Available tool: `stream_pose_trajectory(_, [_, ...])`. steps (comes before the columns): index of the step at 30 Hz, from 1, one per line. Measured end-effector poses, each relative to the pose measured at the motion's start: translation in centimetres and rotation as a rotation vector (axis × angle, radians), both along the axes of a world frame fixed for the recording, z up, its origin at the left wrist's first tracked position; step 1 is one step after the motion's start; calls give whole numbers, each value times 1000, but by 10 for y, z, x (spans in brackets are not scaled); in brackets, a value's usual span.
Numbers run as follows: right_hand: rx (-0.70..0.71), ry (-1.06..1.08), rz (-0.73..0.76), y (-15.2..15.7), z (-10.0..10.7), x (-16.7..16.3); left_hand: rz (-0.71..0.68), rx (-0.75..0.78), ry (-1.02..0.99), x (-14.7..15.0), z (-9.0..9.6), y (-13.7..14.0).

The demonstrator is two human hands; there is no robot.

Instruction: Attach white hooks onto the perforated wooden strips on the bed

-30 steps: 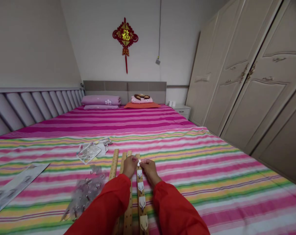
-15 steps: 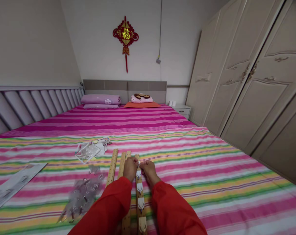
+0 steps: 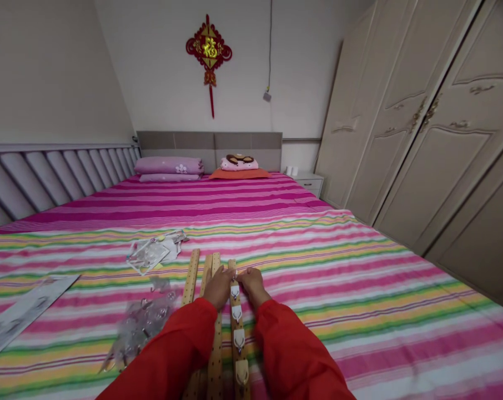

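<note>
A long wooden strip (image 3: 232, 263) with rows of small holes lies lengthwise in front of me. Several white hooks (image 3: 239, 338) with metal loops sit in a line along it. At its far end, my left hand (image 3: 219, 287) has its fingers closed around the left side of the farthest hook (image 3: 234, 275). My right hand (image 3: 252, 285) meets the same hook from the right, thumb and curled fingers pinched at it. Fingers partly cover this hook. Left of my left wrist lie other bare wooden strips (image 3: 190, 278), partly under my red sleeve.
A clear plastic bag of hooks (image 3: 145, 322) lies left of the strips, with opened packaging (image 3: 154, 253) beyond it. A flat packet (image 3: 29, 311) rests at far left. Everything lies on a striped bedsheet (image 3: 318, 266); pillows (image 3: 168, 165) and a headboard stand behind, a wardrobe (image 3: 401, 139) right.
My left hand has shifted slightly left and its fingers have loosened a little over the hook. My right hand stays by the same hook. The view has tilted slightly downward.
</note>
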State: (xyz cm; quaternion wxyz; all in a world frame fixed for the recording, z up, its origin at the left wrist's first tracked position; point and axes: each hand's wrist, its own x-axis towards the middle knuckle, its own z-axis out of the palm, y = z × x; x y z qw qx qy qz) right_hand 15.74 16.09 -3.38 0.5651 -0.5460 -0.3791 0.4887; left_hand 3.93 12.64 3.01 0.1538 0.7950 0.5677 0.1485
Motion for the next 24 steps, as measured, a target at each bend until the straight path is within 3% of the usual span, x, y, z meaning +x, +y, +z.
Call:
stream_pose_trajectory(6, [-35,-79,-90,-3,3,-1,37,7,-2,0,-14,1])
stream_pose_trajectory(11, [-42,-11,-24,-25,16,-1,11,-89,-36,-3,-9,1])
stream_pose_trajectory(14, [-65,65,42,-42,21,3,3,-148,-121,-6,6,0])
stream_pose_trajectory(18, [-84,127,86,-66,26,10,63,-99,-357,-13,37,-11])
stream_pose_trajectory(21, [-70,156,99,-86,29,15,42,-11,-576,-29,63,-36])
stream_pose_trajectory(24, [-50,178,97,-110,32,17,88,74,-751,-58,80,-79])
